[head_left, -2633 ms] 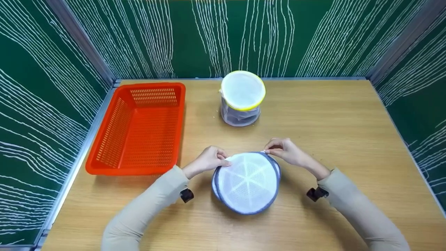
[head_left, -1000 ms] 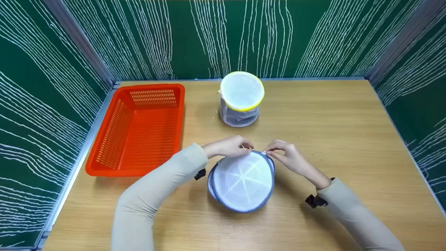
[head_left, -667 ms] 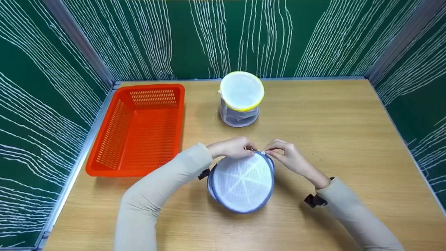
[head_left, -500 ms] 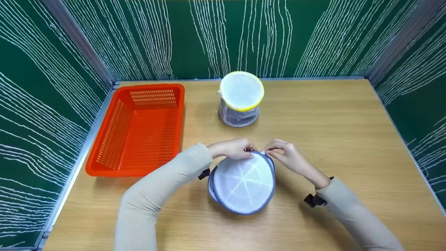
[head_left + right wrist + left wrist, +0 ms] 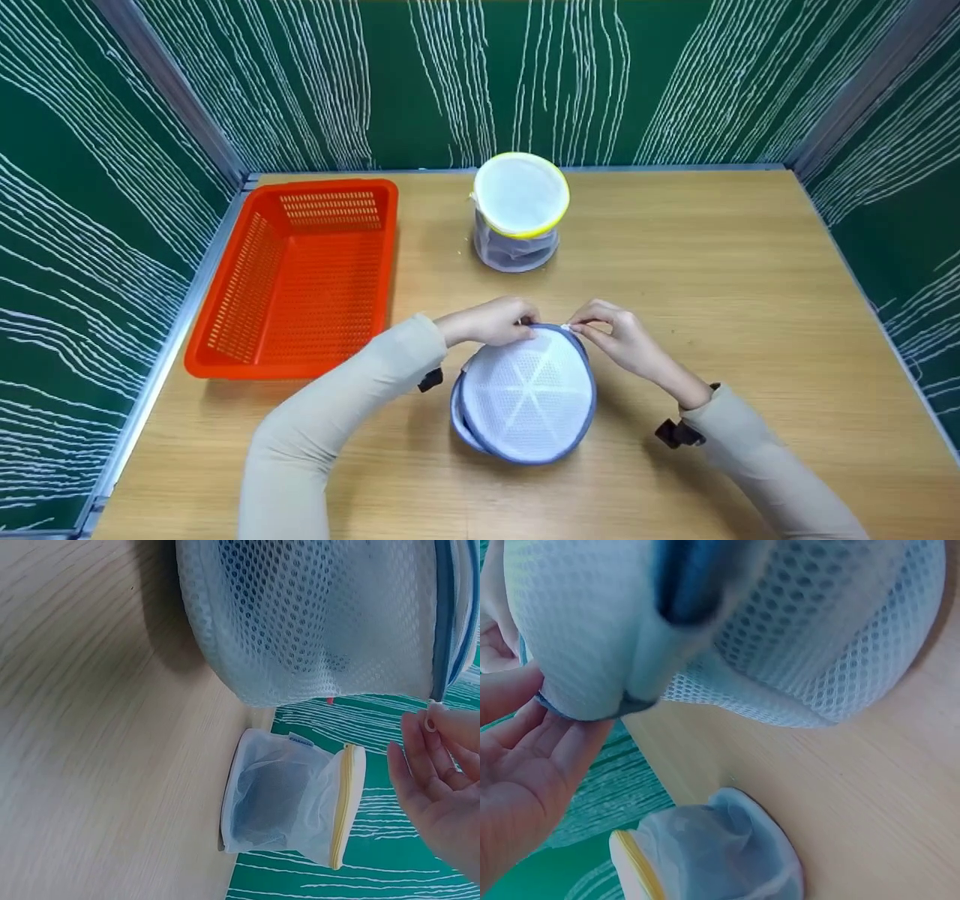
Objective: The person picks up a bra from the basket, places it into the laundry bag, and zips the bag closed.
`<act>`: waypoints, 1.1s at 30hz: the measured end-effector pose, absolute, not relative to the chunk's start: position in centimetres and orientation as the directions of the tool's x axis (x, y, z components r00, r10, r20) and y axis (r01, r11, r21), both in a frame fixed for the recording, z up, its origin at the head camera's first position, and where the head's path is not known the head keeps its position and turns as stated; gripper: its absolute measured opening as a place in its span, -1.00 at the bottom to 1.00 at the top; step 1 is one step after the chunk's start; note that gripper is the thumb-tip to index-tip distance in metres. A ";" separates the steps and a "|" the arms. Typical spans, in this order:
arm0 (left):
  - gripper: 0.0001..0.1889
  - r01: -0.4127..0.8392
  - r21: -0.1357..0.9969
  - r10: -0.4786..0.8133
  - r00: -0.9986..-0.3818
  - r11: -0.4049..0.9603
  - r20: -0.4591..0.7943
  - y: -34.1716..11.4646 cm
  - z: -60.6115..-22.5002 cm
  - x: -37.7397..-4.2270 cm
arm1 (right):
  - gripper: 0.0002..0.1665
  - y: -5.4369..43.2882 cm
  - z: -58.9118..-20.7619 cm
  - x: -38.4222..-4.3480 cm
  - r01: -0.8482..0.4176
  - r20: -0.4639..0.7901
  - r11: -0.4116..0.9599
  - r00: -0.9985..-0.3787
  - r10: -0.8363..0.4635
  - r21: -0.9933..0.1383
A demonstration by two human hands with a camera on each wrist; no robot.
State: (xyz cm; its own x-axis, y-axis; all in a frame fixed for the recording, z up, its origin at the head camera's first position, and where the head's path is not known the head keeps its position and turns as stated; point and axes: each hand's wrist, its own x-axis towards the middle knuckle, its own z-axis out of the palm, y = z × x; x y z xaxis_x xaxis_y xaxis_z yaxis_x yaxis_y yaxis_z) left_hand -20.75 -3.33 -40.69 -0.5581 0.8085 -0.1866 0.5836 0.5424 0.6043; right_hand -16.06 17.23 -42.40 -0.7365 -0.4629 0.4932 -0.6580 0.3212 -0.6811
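Observation:
A round white mesh laundry bag [image 5: 529,397] with a blue-edged lid stands on the table in front of me. My left hand [image 5: 495,321] pinches the rim at its far side between thumb and fingers, as the left wrist view also shows. Just to the right, my right hand [image 5: 619,339] pinches a small white zipper pull [image 5: 430,720] on the blue edge. On the bag's left side a gap shows between the lid's edge and the body's rim. The lid hides the inside of the bag.
Behind the bag stands a smaller white mesh bag [image 5: 517,251] with a yellow rim. A red plastic basket [image 5: 386,277] sits at the left of the wooden table [image 5: 720,247]. Green panels with white lines enclose the back and sides.
My left hand has moved right along the rim towards the right hand, then slightly back left. The bag's lid has turned and shifted a little. My right hand still pinches the zipper pull.

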 end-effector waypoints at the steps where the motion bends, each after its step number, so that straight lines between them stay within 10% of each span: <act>1: -0.82 0.571 0.612 0.799 -0.573 0.547 -0.180 -3.6 -40.8 -20.7 | -0.85 17.3 -42.5 -16.0 -0.661 0.499 0.320 -0.735 -0.459 -0.679; 21: -0.85 0.143 0.826 0.403 -0.909 0.545 -0.108 -7.2 -43.0 -17.7 | -0.83 17.7 -43.0 -15.3 -0.667 0.513 0.335 -0.734 -0.444 -0.665; 33: -0.82 -0.055 0.894 0.128 -0.984 0.444 -0.124 -7.8 -44.8 -15.6 | -0.84 17.5 -43.2 -15.2 -0.654 0.505 0.343 -0.747 -0.433 -0.674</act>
